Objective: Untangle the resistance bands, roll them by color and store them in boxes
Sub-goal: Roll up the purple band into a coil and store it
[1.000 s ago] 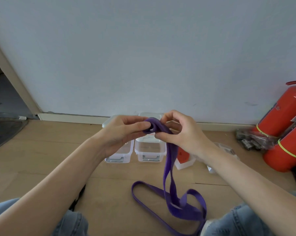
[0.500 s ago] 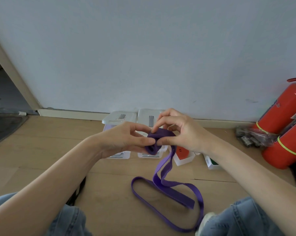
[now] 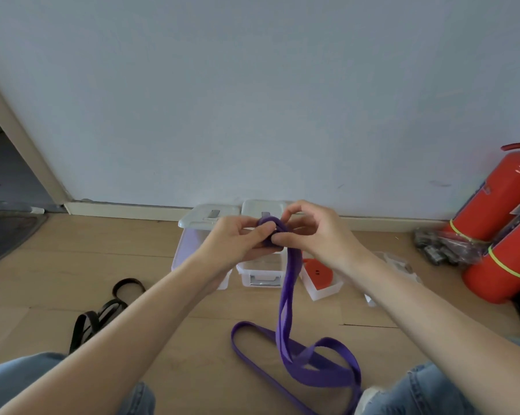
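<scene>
Both my hands pinch the purple band's (image 3: 285, 298) small roll above the clear boxes (image 3: 261, 272): left hand (image 3: 237, 241), right hand (image 3: 312, 235). Its tail loops on the floor nearer me; slack fingers could let the coil spring open.

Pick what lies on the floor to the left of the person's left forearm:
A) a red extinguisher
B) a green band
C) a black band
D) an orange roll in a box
C: a black band lies looped on the wooden floor left of the forearm; the extinguishers and orange roll sit to the right.
</scene>
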The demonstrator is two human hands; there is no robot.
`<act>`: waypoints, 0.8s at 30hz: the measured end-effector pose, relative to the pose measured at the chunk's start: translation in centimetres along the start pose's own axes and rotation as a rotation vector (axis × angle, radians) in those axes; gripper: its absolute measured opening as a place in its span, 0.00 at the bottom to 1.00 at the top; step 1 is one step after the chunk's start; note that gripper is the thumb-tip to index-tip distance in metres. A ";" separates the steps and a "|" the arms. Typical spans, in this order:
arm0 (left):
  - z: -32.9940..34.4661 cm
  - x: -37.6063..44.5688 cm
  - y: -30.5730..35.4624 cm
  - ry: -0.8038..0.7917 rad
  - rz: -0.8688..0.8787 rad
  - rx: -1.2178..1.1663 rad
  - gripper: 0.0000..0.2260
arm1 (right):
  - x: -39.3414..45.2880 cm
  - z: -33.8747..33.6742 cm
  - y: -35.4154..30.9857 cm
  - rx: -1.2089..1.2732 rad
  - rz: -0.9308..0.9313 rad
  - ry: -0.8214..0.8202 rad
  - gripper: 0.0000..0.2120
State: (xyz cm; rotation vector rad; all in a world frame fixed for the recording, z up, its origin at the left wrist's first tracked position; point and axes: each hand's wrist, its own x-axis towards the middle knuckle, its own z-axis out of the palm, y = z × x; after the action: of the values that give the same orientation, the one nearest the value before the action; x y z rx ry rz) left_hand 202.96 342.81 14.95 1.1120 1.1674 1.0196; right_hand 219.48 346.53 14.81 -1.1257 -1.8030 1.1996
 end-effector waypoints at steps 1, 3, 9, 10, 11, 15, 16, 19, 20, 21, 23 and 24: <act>-0.3 0.0 0.0 -0.030 -0.026 0.078 0.07 | 0.0 -0.1 0.0 -0.083 -0.030 -0.010 0.11; -1.0 0.1 -0.2 -0.032 -0.001 0.438 0.10 | -0.2 -0.3 -0.2 -0.364 -0.143 -0.069 0.10; -0.8 -0.2 -0.2 -0.080 0.065 0.677 0.11 | -1.0 0.2 -0.5 -0.641 -0.235 -0.139 0.10; -0.9 -0.3 0.0 -0.070 0.087 0.659 0.11 | -0.9 0.0 -0.6 -0.555 -0.214 -0.117 0.12; -1.0 -0.3 0.3 -0.056 0.120 0.637 0.10 | -0.7 -0.5 -0.8 -0.431 -0.181 -0.087 0.14; -2.3 -0.5 2.1 -0.023 0.166 0.357 0.11 | -0.7 -1.7 -1.6 0.215 -0.028 -0.109 0.16; -2.6 -0.6 2.4 -0.025 0.163 0.256 0.13 | -0.7 -1.4 -1.7 0.313 -0.022 -0.116 0.17; -1.8 -0.8 2.4 -0.063 0.189 -0.095 0.17 | -1.0 0.4 -1.6 0.572 -0.036 0.044 0.20; -1.3 -0.7 2.1 -0.055 0.203 -0.170 0.17 | -1.0 1.0 -1.6 0.604 -0.039 0.112 0.18; -0.8 -0.6 1.8 -0.041 0.210 -0.217 0.17 | -1.0 1.4 -1.7 0.574 -0.053 0.172 0.15; -0.4 -0.5 1.2 -0.023 0.201 -0.257 0.17 | -0.9 1.7 -1.5 0.401 -0.092 0.247 0.12; -0.4 -0.4 0.9 -0.026 0.189 -0.230 0.16 | -0.9 1.5 -1.5 0.316 -0.106 0.259 0.11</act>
State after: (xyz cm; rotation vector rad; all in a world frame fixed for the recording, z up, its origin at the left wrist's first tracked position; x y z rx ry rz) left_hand 202.46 342.60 15.93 1.0615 0.9105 1.2481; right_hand 218.06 344.94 15.61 -0.9420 -1.4032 1.1675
